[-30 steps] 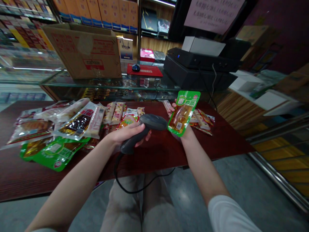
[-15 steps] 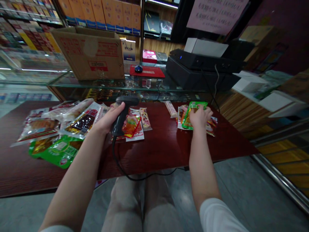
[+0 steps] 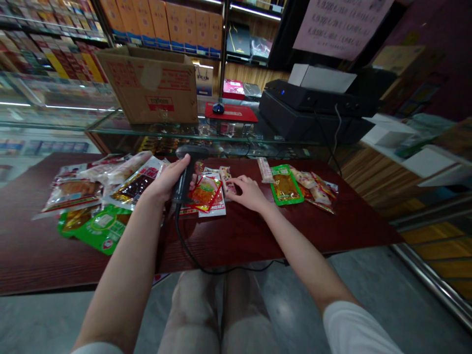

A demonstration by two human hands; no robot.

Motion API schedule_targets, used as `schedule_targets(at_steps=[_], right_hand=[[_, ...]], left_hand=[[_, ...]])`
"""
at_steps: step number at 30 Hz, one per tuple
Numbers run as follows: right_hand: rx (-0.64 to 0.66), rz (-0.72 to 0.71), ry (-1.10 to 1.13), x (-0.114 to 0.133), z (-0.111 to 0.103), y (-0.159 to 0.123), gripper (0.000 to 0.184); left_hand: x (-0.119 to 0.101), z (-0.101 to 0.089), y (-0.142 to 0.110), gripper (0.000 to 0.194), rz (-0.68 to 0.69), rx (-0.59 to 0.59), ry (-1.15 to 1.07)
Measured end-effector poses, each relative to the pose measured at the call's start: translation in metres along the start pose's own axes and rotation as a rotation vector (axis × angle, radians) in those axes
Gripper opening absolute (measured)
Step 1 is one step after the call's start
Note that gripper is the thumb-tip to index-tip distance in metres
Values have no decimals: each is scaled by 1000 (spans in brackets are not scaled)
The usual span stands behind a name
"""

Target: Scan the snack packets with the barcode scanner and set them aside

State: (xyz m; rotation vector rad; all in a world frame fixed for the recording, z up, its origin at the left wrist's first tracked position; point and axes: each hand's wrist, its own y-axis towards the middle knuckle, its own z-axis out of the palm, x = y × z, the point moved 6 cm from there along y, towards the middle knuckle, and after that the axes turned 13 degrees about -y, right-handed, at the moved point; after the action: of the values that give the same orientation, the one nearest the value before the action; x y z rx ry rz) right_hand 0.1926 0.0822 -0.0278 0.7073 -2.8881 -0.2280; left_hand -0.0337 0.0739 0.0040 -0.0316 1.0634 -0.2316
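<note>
My left hand (image 3: 167,179) grips the handle of a black barcode scanner (image 3: 188,167), held upright over the dark red table (image 3: 258,231), its cord trailing off the front edge. My right hand (image 3: 249,192) lies with fingers spread, touching a small pink snack packet (image 3: 227,181) beside a red and orange packet (image 3: 204,192). A green snack pouch (image 3: 284,184) lies flat on the table to the right of that hand, next to several small wrapped snacks (image 3: 317,191).
More snack packs are piled at the table's left, among them a green pouch (image 3: 98,227) and a dark one (image 3: 134,187). Behind stands a glass counter (image 3: 121,125) with a cardboard box (image 3: 151,86), a red mouse pad (image 3: 230,112) and a black printer (image 3: 313,108).
The green pouch was held up in my right hand, then laid on the table at right. My right hand has moved left to the small packets. The scanner swung upright.
</note>
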Motion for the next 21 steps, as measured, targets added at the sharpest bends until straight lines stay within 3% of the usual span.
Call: schedule_targets(at_steps=[4, 9, 11, 13, 17, 21], right_hand=[[-86, 111, -2, -25, -5, -3, 24], [-55, 197, 121, -42, 6, -1, 38], [-69, 307, 328, -51, 9, 1, 33], [-74, 402, 673, -61, 12, 1, 27], [48, 343, 1382, -63, 9, 0, 25], [129, 316, 1605, -62, 5, -4, 20]], left_hand=[[-4, -1, -6, 36, -29, -172, 41], [-1, 1, -5, 41, -40, -150, 71], [1, 0, -2, 43, -26, -107, 78], [3, 1, 0, 46, -20, -62, 88], [5, 6, -4, 49, -40, -47, 110], [5, 16, -11, 48, -72, -29, 141]])
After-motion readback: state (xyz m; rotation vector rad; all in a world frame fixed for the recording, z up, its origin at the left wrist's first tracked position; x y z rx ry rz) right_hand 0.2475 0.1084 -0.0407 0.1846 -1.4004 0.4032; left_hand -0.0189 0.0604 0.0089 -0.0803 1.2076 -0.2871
